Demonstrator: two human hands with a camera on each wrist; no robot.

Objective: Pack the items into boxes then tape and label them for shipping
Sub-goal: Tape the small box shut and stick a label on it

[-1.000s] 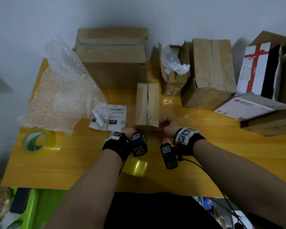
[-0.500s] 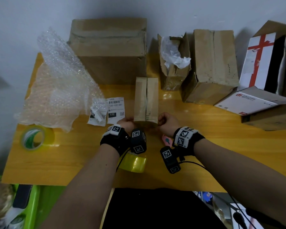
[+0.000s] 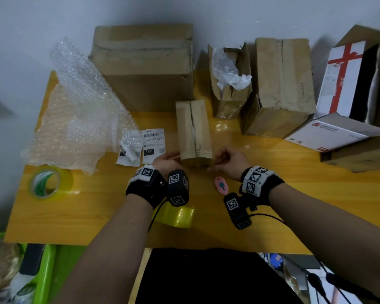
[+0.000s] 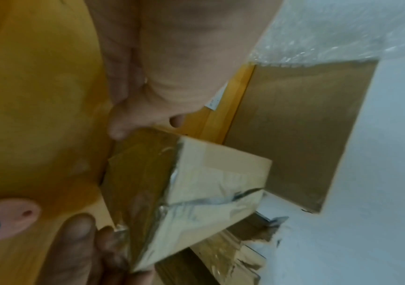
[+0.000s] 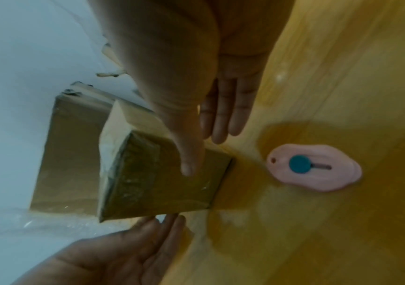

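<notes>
We flank the small taped box (image 3: 194, 132) — left hand (image 3: 166, 163) and right hand (image 3: 230, 161) released, fingers loose; the pink cutter (image 3: 221, 185) at five o'clock could get knocked.

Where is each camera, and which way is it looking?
Head: worn up high, looks down at the table; shows both forearms, the left hand and right hand beside the small box.
Left wrist: on the left wrist, looks along the fingers at the small box's taped end; shows both hands.
Right wrist: on the right wrist, looks along the fingers at the box and the pink cutter; shows both hands.
Shared: all three show the small box and pink cutter.
</notes>
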